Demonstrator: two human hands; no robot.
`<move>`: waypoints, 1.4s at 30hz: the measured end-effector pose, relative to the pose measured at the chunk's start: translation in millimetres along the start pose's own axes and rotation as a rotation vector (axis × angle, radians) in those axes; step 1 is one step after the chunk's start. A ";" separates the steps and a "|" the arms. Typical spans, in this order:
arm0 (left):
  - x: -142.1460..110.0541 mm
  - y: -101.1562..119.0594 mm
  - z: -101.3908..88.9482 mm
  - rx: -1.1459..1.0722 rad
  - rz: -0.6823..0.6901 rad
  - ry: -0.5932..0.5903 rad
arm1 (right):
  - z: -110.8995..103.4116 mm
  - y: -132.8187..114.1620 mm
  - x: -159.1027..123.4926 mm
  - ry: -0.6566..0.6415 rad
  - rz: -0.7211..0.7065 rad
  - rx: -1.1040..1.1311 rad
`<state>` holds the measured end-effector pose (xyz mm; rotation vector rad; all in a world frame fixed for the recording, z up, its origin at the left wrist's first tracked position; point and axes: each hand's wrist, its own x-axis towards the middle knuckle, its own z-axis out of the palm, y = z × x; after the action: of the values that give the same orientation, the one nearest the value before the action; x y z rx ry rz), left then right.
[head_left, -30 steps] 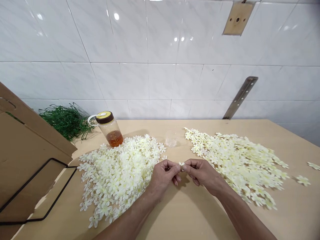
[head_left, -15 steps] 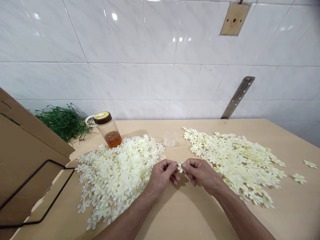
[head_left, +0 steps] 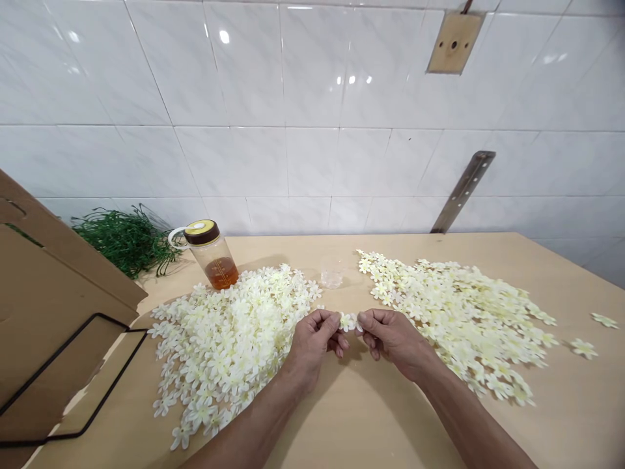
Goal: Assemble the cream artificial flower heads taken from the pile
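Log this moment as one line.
left hand: pinching small cream flowers | right hand: pinching their opposite side | nearby: left cream flower pile, right cream flower pile, clear brown-lidded bottle

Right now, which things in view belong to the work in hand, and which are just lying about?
Likely in use: left hand, right hand, white flower pieces pinched between them, left flower heap, right flower heap.

Apparently lying about: lidded bottle, green bundle, cardboard, clear object.
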<state>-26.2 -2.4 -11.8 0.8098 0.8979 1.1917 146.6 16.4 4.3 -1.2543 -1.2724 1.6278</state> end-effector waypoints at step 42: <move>-3.0 -3.5 5.4 0.112 0.040 0.038 | 7.5 -3.3 -4.2 -0.011 -0.114 -0.288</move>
<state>-20.3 -6.3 -12.2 0.9010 0.9911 1.2031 140.5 11.3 9.0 -1.3147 -1.5985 1.4084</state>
